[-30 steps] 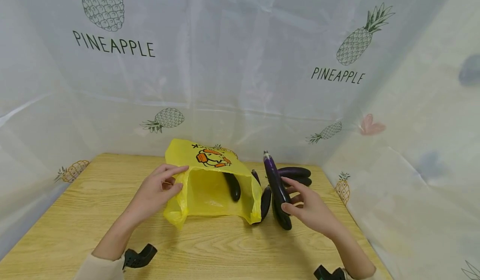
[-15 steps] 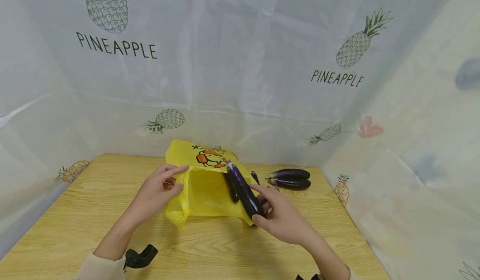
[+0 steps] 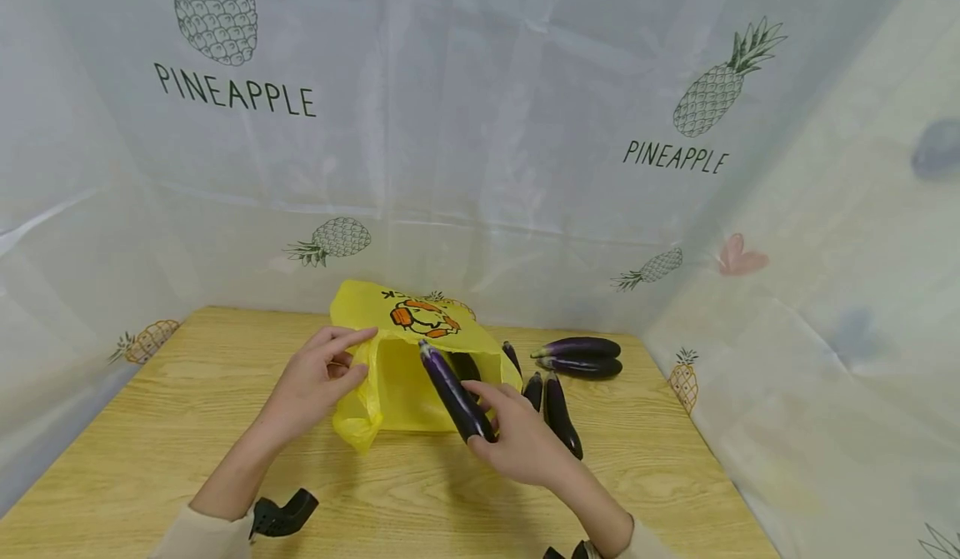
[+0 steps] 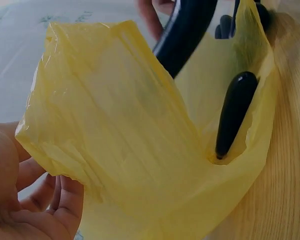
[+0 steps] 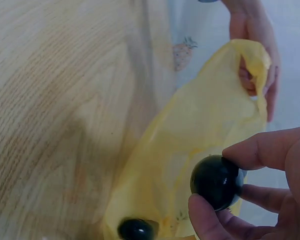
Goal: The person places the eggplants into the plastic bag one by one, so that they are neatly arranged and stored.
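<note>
A yellow plastic bag with a cartoon print lies on its side, its mouth facing me. My left hand holds the left edge of that mouth, lifting it in the left wrist view. Curled fingers of my right hand grip a long dark purple eggplant near its rounded lower end. Its stem end points up and left, overlapping the mouth of the bag in the head view. Inside the bag, toward its right side, lies another eggplant, partly hidden behind the held one in the head view.
Right of the bag, two eggplants rest on the wooden table, the nearer one partly behind my right hand. A pair of eggplants lies farther back. One more eggplant tip shows behind the bag. A pineapple-printed sheet surrounds the table.
My right hand has carried the eggplant leftward from the right of the bag to in front of its mouth. The left hand keeps its hold on the bag's edge.
</note>
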`<action>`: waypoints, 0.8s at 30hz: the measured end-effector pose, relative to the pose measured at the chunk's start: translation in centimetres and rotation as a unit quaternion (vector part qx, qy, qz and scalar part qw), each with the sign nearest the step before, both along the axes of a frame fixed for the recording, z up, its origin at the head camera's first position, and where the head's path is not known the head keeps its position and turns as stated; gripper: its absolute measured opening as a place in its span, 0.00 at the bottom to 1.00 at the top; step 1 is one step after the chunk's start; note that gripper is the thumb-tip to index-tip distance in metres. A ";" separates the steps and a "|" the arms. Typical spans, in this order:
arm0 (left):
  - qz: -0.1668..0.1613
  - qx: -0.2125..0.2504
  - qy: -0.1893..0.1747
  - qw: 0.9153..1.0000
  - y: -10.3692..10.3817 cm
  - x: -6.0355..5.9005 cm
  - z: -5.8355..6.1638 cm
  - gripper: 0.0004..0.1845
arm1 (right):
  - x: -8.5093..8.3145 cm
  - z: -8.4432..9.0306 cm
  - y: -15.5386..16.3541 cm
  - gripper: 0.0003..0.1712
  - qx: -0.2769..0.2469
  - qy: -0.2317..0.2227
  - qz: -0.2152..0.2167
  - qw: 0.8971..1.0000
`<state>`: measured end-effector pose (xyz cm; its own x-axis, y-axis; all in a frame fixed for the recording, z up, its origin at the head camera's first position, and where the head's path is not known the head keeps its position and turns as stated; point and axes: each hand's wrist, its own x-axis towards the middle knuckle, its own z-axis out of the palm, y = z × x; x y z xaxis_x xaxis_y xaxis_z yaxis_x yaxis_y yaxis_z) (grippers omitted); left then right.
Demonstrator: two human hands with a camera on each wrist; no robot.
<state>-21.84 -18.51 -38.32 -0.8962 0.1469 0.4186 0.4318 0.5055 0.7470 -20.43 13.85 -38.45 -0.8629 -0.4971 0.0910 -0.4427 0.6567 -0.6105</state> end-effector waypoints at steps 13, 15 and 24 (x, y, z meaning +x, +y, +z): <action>0.005 0.001 0.004 1.000 0.3 0.1 0.7 0.28 | 0.2 -1.2 -0.8 0.39 0.039 -0.002 -0.012 0.999; 0.005 -0.001 0.007 1.000 0.2 0.2 0.7 0.28 | -0.1 -1.3 -1.3 0.39 0.049 0.007 -0.022 0.999; -0.002 0.005 0.004 1.000 0.3 0.3 0.3 0.28 | -3.6 -3.0 -4.2 0.38 0.074 0.020 -0.085 0.993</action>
<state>-21.56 -18.22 -38.03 -0.8921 0.1462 0.4275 0.4400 0.4959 0.7487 -24.07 9.69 -41.49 -0.9326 -0.3551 0.0647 -0.3403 0.8052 -0.4856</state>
